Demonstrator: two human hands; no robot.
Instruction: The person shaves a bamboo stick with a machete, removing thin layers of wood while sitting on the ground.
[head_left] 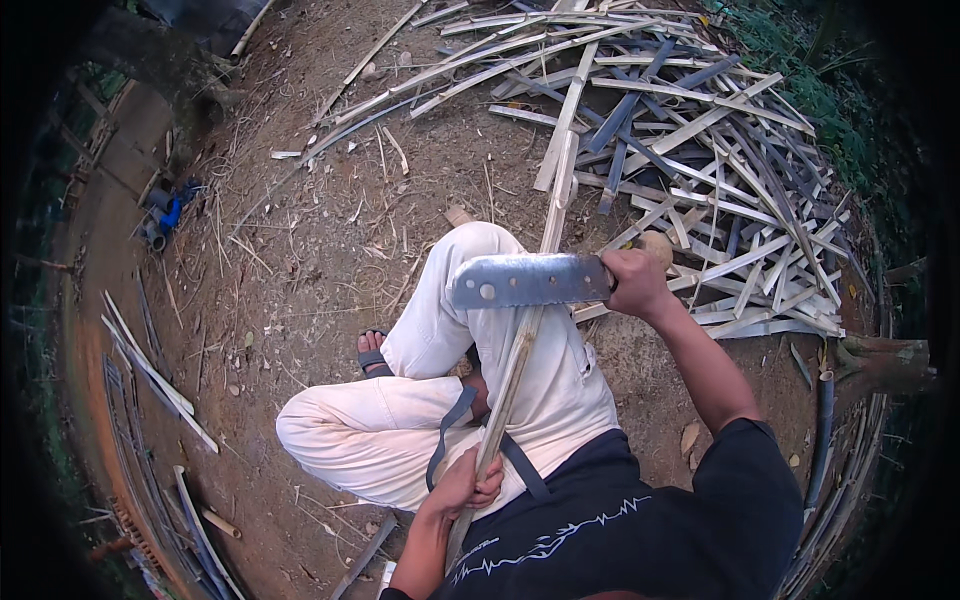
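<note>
My right hand [637, 281] is closed round the handle of a wide machete [525, 281], whose grey blade with several round holes points left above my lap. Part of the rounded wooden handle end shows behind the fist. Under the blade runs a long split bamboo strip [520, 365], slanting from my waist out past my raised knee. Low down near my belly, my left hand [470, 480] grips this strip with curled fingers. The blade crosses over the strip; whether it touches cannot be told.
A large heap of split bamboo strips [700, 170] spreads at the far right. More strips [155, 375] lie at the left. A bamboo pole [823, 430] and a cut stump [880, 358] stand at the right. Shavings litter the dirt ground [310, 230]. Blue and grey objects [165, 215] lie far left.
</note>
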